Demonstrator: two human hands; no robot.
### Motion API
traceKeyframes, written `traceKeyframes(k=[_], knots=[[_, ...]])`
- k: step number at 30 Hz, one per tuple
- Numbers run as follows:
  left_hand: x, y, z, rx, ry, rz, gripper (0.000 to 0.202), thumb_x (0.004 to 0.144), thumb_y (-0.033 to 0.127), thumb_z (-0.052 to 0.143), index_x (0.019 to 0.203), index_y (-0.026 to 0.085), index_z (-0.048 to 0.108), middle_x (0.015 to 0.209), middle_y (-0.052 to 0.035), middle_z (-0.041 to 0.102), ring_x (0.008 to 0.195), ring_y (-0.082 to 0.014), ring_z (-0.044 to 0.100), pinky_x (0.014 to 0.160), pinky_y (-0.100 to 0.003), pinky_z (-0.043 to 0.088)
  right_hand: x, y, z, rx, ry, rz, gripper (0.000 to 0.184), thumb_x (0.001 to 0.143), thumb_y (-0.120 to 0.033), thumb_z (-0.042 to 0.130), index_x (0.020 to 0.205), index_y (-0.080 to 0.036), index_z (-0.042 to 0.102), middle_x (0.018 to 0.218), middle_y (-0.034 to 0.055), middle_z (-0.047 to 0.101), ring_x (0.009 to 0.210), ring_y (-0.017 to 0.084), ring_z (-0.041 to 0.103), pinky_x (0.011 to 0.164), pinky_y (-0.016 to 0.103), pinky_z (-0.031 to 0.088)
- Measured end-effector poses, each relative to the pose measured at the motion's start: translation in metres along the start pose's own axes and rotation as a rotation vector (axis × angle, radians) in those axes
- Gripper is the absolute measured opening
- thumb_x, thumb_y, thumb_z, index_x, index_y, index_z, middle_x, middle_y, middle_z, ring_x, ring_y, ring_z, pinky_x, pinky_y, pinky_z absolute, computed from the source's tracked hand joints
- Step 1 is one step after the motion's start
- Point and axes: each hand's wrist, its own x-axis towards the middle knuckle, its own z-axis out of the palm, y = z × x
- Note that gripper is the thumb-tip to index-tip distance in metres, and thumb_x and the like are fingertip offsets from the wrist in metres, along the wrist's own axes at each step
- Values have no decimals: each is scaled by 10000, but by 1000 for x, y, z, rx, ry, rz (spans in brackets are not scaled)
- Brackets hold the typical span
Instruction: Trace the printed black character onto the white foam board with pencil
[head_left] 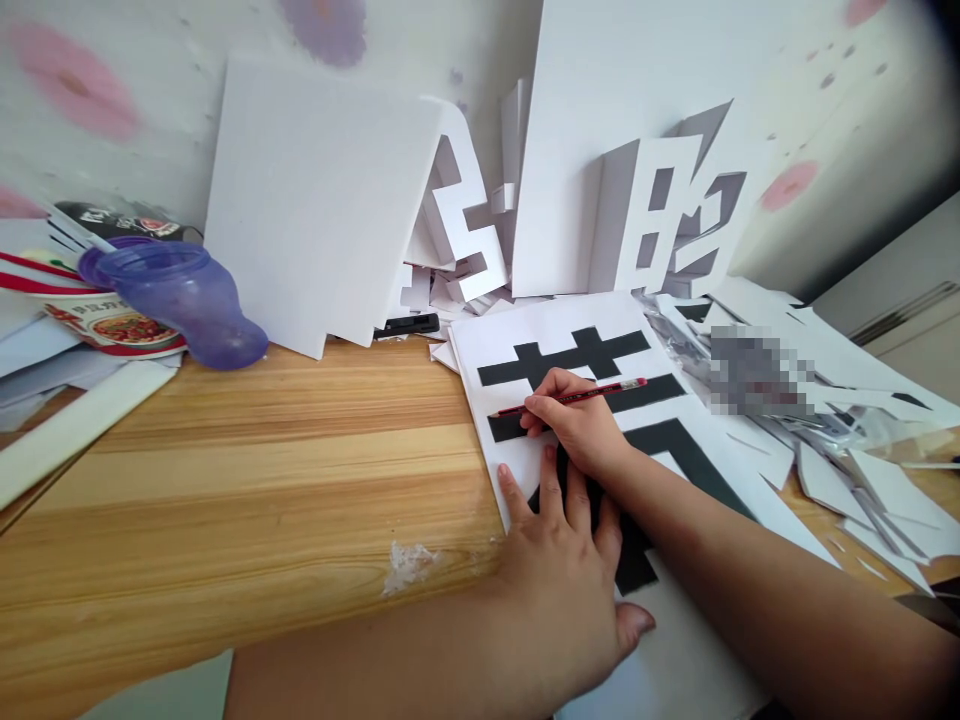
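Note:
A white sheet (495,345) printed with a large black character lies on the wooden table (262,470). My left hand (562,560) lies flat on the sheet's near left part, fingers spread, pressing it down. My right hand (577,420) is closed around a red pencil (600,392), whose tip touches the left end of a black stroke. The pencil's far end points right.
White foam boards (315,200) and cut-out letters (667,215) lean on the wall behind. Paper offcuts (862,480) pile at the right. A purple plastic cup (180,300) lies tipped at left beside a noodle bowl (112,325). A black marker (409,324) lies near the boards.

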Motion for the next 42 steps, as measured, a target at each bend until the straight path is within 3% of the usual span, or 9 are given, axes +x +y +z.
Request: traceKeyframes(k=[7,17,23,32,35,37,39,41,42], knots=[[0,0,1,11,28,-2,810,804,680,388,1413,147,364,1490,-258,216,1384,-464,14,961,-794,-25,-2,-4,3,-108,-5,-23,146,725,-199,596,621,-187,495,558,-12,637,481,124,580,468,231,456],[1,-1,0,4,-31,8,819,808,669,398,1439,157,305,1504,-245,177,1380,-468,-26,933,-805,-65,-4,-5,1,-114,111,27,162,695,-195,583,583,-194,467,511,-21,612,450,124,558,431,223,431],[1,-1,-1,8,-40,14,835,816,666,380,1457,149,243,1521,-235,74,1368,-462,-117,931,-800,-78,-5,-8,-4,-119,199,26,171,690,-182,572,560,-190,461,487,-28,603,421,105,533,426,207,418],[1,-3,6,10,-14,8,816,812,699,321,1453,198,259,1526,-205,107,1373,-464,-86,932,-801,-86,-5,-5,-19,-114,282,84,164,682,-180,571,563,-191,459,469,-18,593,401,113,531,414,215,412],[1,-2,5,14,-22,1,807,814,707,295,1447,207,278,1528,-194,113,1373,-455,-98,939,-801,-75,1,-6,-22,-21,190,2,150,731,-235,588,630,-194,486,531,-6,621,458,134,571,469,248,463],[1,-1,4,18,-39,-1,797,816,699,309,1449,216,271,1531,-183,104,1372,-450,-110,946,-798,-69,13,-13,-20,-56,58,-154,109,815,-296,542,796,-190,555,713,30,682,617,165,639,584,292,514],[1,0,2,22,-53,-3,794,818,684,335,1454,218,249,1533,-177,82,1368,-447,-122,955,-794,-58,35,-22,-13,-352,-96,-336,204,900,-285,421,1014,-192,564,886,51,686,780,174,646,696,309,510],[1,0,1,25,-70,-6,800,820,682,334,1459,211,233,1533,-178,66,1363,-450,-132,964,-793,-38,64,-30,0,-896,-258,-430,252,912,-176,345,1072,-190,540,818,30,664,772,162,612,717,290,473],[1,0,0,27,-80,-3,803,822,681,328,1460,203,228,1531,-183,66,1361,-455,-130,969,-792,-23,79,-33,7,-990,-299,-426,232,875,-129,396,1044,-184,545,795,31,656,758,170,596,700,288,455]])
